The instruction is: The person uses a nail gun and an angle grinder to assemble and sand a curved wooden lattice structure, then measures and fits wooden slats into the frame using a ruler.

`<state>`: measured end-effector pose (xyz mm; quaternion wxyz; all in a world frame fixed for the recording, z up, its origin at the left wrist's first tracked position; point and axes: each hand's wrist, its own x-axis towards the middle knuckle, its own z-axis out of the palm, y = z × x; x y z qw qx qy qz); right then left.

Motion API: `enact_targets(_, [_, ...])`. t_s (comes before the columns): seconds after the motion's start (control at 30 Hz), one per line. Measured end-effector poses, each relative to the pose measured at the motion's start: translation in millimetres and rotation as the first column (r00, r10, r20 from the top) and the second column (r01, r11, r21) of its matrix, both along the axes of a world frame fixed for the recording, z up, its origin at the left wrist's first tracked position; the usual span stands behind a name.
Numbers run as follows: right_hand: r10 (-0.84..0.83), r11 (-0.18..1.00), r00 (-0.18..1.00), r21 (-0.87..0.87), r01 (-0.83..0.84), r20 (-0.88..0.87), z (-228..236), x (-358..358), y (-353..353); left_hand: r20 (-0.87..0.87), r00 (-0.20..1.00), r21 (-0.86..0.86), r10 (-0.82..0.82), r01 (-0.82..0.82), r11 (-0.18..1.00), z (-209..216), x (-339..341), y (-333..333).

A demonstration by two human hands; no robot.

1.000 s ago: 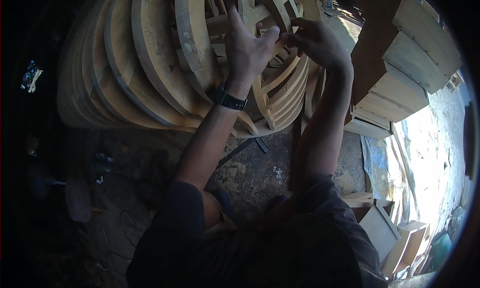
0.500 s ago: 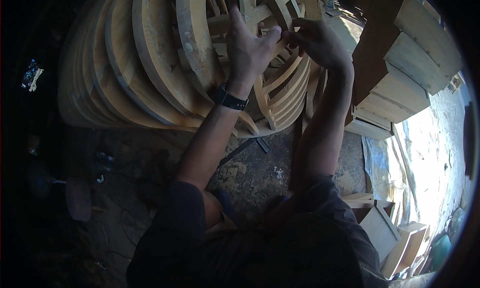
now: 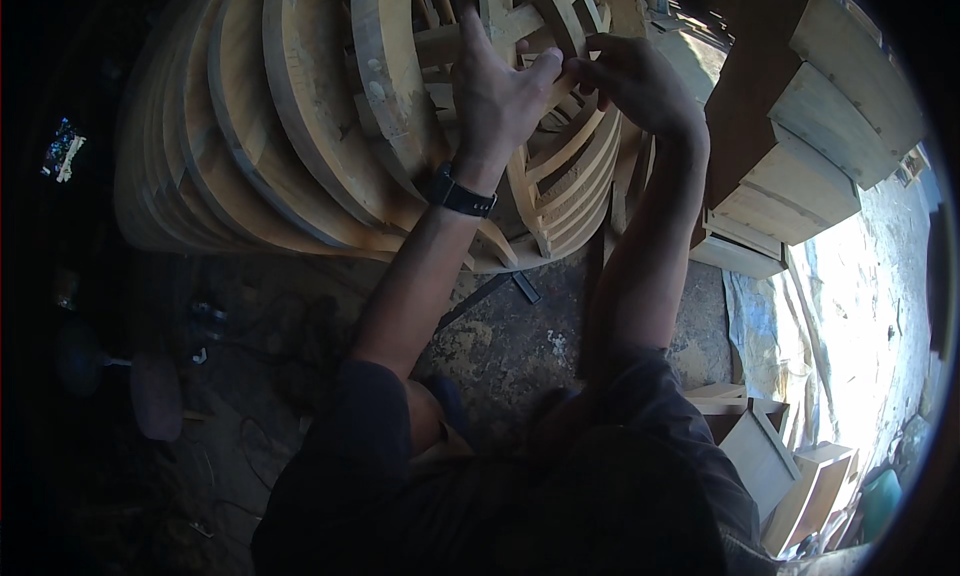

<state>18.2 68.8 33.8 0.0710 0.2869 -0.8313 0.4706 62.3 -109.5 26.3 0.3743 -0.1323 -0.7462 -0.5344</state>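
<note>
Curved wooden ribs (image 3: 290,81) are already ranged in a row; beside a curved slat (image 3: 560,16), the grip of left hand (image 3: 497,98) and right hand (image 3: 645,84) cannot be told, nor what remains undone.

Ribbed wooden frame (image 3: 310,106) is cut off by upper pic edge; part's hidden behind L hand (image 3: 500,101). Whether anything's held by R hand (image 3: 642,88) can't be told. Floor's (image 3: 500,346) L edge is lost in shadow; objs (image 3: 157,396) there can't be ID'd.
</note>
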Motion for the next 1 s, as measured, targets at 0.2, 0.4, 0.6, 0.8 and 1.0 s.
enact_targets(0.2, [0.013, 1.0, 1.0, 0.004, -0.013, -0.003, -1.3, -2.7, 0.7, 0.027, 1.0, 0.008, 0.006, -0.006, 1.0, 0.4, 2.5, 0.3])
enact_targets(0.4, [-0.021, 1.0, 1.0, 0.017, 0.02, 0.012, -0.6, -2.4, 0.0, 0.038, 0.999, 0.026, 0.005, -0.006, 1.0, 1.3, 3.1, 0.3])
enact_targets(0.6, [-0.002, 1.0, 1.0, -0.014, 0.002, 0.008, -0.7, -0.9, 0.8, 0.059, 0.998, -0.035, 0.007, -0.005, 0.999, 4.4, 5.0, -2.4])
enact_targets(0.8, [-0.128, 0.989, 0.991, 0.074, 0.131, -0.036, 10.2, 14.8, 2.6, 0.055, 0.997, -0.061, -0.054, 0.057, 0.997, 4.4, 6.7, 1.0])
enact_targets(1.0, [-0.126, 0.991, 0.991, 0.053, 0.124, 0.036, 28.5, 36.9, 2.7, 0.037, 0.955, 0.168, -0.295, 0.285, 0.944, 11.4, 12.8, 6.2])
